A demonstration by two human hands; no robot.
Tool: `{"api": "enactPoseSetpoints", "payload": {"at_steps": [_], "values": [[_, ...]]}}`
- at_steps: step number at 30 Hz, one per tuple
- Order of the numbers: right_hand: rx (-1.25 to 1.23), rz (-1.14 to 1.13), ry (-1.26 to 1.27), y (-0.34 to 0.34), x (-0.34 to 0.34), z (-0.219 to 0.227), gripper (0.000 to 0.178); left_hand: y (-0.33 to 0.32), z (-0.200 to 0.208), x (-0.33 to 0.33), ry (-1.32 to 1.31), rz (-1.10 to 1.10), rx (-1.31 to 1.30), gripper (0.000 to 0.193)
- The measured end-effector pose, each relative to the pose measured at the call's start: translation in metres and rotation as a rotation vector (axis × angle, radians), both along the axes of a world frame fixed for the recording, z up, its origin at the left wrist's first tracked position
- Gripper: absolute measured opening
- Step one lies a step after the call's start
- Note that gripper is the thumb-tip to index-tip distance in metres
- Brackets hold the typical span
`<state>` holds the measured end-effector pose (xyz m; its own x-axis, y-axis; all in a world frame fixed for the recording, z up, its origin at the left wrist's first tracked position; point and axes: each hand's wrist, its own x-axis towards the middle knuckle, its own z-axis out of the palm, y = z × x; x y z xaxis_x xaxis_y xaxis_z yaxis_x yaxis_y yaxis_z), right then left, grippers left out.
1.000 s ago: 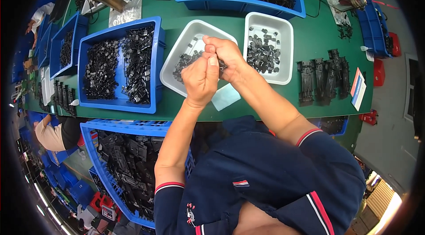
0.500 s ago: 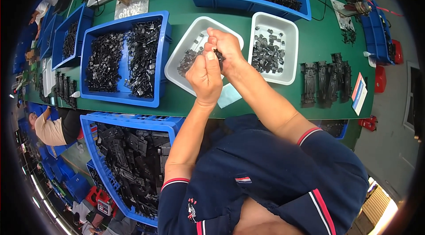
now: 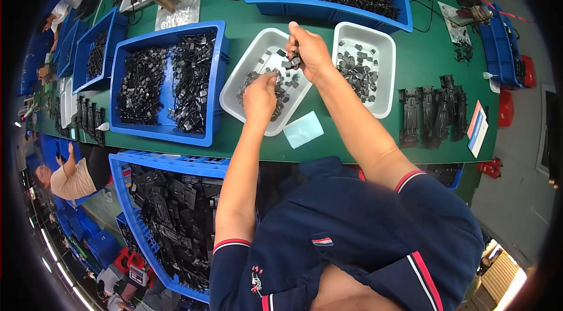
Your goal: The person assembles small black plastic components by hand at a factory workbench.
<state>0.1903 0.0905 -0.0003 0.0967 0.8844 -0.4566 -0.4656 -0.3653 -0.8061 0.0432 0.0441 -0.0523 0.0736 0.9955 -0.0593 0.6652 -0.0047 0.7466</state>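
My right hand [image 3: 312, 56] is closed around small black plastic parts [image 3: 292, 62] that poke out by its fingertips, over the far right side of a white tray [image 3: 267, 47]. My left hand [image 3: 260, 99] reaches down into the same tray, its fingers curled together among loose small black pieces [image 3: 282, 99]; whatever they pinch is hidden. The tray sits at a tilt on the green table. A second white tray [image 3: 386, 76] with similar black pieces [image 3: 358, 70] stands just right of my right hand. A pale blue cloth or sheet [image 3: 303, 130] lies near the first tray's lower right corner.
Left is a blue bin [image 3: 168, 91] of black parts; another blue bin [image 3: 328, 9] stands at the back. Long black moulded parts [image 3: 434, 109] lie at right beside a card [image 3: 477, 129]. A blue crate [image 3: 126, 194] stands below the table edge. A person [image 3: 73, 179] sits far left.
My hands were together over the tray and have parted. The left dropped among the pieces, while the right stays raised with its black parts. More of the tray and the cloth now shows.
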Motion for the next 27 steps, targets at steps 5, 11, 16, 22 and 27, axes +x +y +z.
{"api": "enactPoseSetpoints", "payload": {"at_steps": [5,11,16,22,27], "values": [[-0.052,0.052,-0.017,-0.007,0.001,0.0,0.035,0.005,0.006,0.0,0.233,-0.063,-0.267,0.026],[-0.04,0.126,-0.021,-0.009,0.002,-0.018,0.034,0.005,0.013,-0.002,-0.498,0.1,-0.207,0.05],[0.05,0.175,-0.11,-0.014,-0.009,-0.024,0.037,-0.003,0.051,0.01,-0.613,-0.043,-0.495,0.057],[-0.088,0.224,0.076,-0.02,-0.007,-0.006,0.035,-0.011,0.045,0.01,-0.728,0.015,-0.479,0.05],[-0.079,0.276,0.149,-0.022,-0.005,-0.003,0.035,-0.016,0.043,0.008,-0.975,-0.077,-0.535,0.044]]}}
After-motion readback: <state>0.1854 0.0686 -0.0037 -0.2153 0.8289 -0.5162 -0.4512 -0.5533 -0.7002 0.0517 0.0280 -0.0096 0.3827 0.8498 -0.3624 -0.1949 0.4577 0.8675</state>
